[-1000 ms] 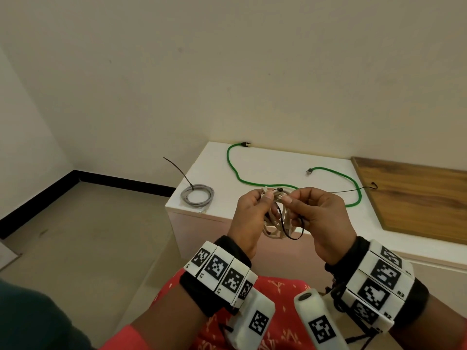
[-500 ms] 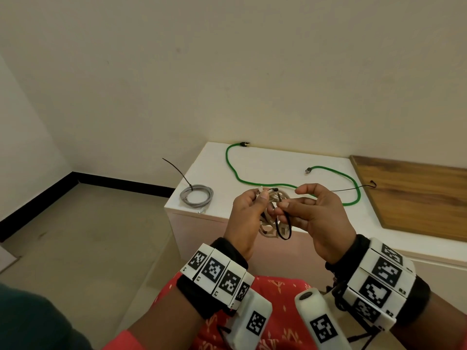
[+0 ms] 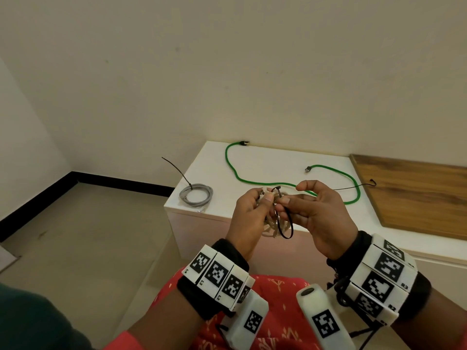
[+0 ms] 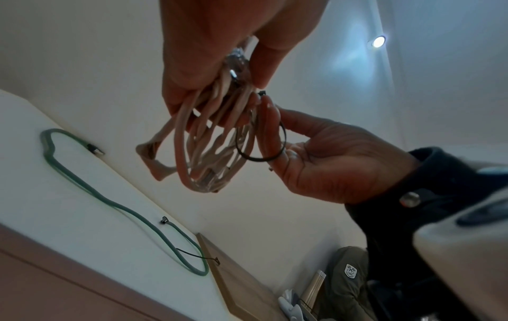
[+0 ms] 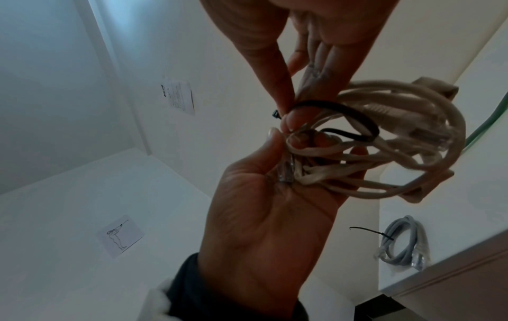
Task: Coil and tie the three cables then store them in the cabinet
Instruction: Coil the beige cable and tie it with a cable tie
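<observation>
A beige cable coil (image 3: 270,227) hangs in front of me, gripped at its top by my left hand (image 3: 264,198). A black zip tie (image 3: 288,227) loops round the coil's strands. My right hand (image 3: 286,201) pinches the tie near its head, with the index finger lifted clear. In the left wrist view the beige coil (image 4: 192,152) dangles below my fingers with the zip tie (image 4: 257,159) loose round it. The right wrist view shows the zip tie (image 5: 343,109) arching over the beige coil (image 5: 412,139). A green cable (image 3: 252,181) lies uncoiled on the white cabinet top (image 3: 265,162).
A grey coil (image 3: 196,194), tied with a zip tie, sits at the cabinet's left front corner. A spare black zip tie (image 3: 353,187) lies by the green cable's right bend. A wooden board (image 3: 417,193) covers the top to the right. Bare floor lies on the left.
The zip tie loop has narrowed around the beige coil. My right index finger has lifted off the pinch. Both hands stay close together above the cabinet's front edge.
</observation>
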Tool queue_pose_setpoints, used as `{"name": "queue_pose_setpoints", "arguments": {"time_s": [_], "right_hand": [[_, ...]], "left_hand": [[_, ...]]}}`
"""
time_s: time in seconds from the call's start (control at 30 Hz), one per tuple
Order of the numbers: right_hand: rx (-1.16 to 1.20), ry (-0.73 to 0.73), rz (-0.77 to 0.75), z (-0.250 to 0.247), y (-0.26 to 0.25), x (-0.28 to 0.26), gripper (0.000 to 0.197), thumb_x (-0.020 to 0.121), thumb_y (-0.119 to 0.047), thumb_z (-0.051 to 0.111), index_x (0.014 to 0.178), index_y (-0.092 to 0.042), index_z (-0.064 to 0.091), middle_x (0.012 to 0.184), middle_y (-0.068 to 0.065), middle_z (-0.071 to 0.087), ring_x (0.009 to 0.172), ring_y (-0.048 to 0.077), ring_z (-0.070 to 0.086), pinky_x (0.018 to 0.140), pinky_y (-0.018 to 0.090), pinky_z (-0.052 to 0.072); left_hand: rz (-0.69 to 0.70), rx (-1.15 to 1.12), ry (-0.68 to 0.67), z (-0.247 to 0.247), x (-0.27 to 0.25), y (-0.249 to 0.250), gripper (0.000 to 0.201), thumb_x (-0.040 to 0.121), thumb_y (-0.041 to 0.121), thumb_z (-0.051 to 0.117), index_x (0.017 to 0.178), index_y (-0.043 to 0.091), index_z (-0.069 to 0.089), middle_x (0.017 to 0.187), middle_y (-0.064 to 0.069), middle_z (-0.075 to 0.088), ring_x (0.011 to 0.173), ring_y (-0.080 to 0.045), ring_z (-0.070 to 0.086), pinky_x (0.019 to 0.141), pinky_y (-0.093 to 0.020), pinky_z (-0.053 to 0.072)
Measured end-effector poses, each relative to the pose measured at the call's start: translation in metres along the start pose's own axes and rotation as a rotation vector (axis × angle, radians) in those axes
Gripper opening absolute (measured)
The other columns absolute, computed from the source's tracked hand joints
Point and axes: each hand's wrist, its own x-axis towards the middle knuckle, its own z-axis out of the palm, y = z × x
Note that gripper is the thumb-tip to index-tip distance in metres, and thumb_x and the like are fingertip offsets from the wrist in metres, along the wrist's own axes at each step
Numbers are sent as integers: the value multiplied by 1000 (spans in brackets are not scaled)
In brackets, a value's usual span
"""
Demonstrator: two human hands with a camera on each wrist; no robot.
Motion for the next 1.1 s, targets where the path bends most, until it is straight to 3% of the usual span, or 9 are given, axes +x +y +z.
{"name": "queue_pose_setpoints", "arguments": {"time_s": [0.1,0.2,0.3,0.57,0.73,0.93,1.1], "right_hand": [[-12,-10,-1,0,0,0,26,79,11,59,88,-10,47,54,7,68,47,15,64,49,22,54],[-10,-20,11,1,1,0,26,79,12,59,86,-10,47,52,8,67,47,14,65,48,21,55],[-13,-31,19,1,1,0,26,78,12,59,87,-10,47,52,8,67,47,14,64,48,21,55],[-6,-19,14,1,1,1,26,79,12,58,85,-11,46,52,8,67,47,15,65,48,21,55],[-10,-19,16,0,2,0,27,79,12,58,86,-11,46,51,6,67,47,15,65,49,22,55],[4,-17,-1,0,0,0,27,79,13,57,85,-11,45,52,7,66,47,15,65,47,21,54],[1,-22,10,1,1,0,28,79,14,57,84,-11,45,50,6,66,47,15,65,48,21,55]], "left_hand": [[-9,9,10,-2,0,1,21,96,12,39,89,14,59,69,-7,54,65,-18,51,59,-22,46],[-23,-9,14,-3,2,2,21,96,13,39,90,12,59,80,-20,57,74,-28,52,66,-30,47],[-35,-19,23,-3,2,2,21,97,13,38,91,10,58,86,-22,54,78,-30,49,66,-31,45],[-52,-39,18,-2,3,1,21,97,13,38,92,6,58,76,-17,53,67,-25,50,61,-26,47],[-60,-78,5,-4,3,1,22,96,14,40,91,7,60,64,-6,52,52,-7,52,57,-19,47],[-72,-66,-3,-3,2,1,22,97,15,39,93,7,59,79,-16,56,67,-18,53,63,-24,48],[-76,-82,2,-5,4,2,23,97,15,39,95,2,58,66,-7,52,56,-10,50,58,-20,47]]}}
